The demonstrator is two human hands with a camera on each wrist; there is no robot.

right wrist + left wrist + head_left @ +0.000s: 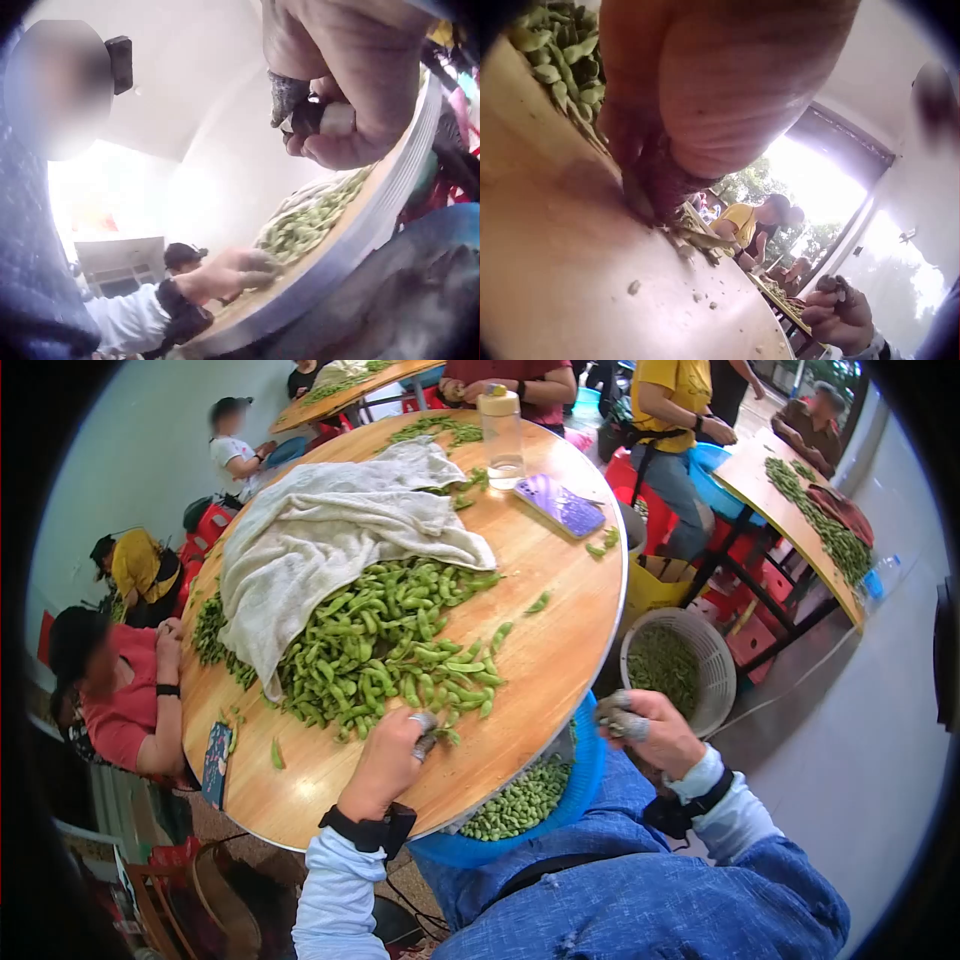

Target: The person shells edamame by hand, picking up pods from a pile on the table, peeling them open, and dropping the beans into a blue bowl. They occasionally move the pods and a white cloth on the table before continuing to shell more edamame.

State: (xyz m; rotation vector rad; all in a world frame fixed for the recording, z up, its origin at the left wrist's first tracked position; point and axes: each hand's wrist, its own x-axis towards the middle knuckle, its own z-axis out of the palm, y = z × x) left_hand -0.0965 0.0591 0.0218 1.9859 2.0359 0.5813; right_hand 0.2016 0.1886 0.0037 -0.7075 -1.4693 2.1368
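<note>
At the near edge of a heap of green soybean pods (pixel 350 650), my left hand (pixel 388 755) is low over the round table with curled, wrapped fingers. It pinches a soybean pod (pixel 635 196), mostly hidden behind the fingers in the left wrist view. Another pod (pixel 705 238) lies on the wood beside those fingertips. Off the table's right edge, my right hand (pixel 650 730) is raised with its fingers curled in against the thumb. Dark and pale wraps (pixel 337 118) cover its fingertips, and no pod shows between them.
Shelled beans (pixel 520 800) fill a blue basin (pixel 590 760) under the table edge. A white basket (pixel 718 690) of pod shells stands on the floor at right. A pale towel (pixel 330 530) covers part of the heap. A bottle (pixel 502 440) and a purple phone (pixel 560 506) lie beyond.
</note>
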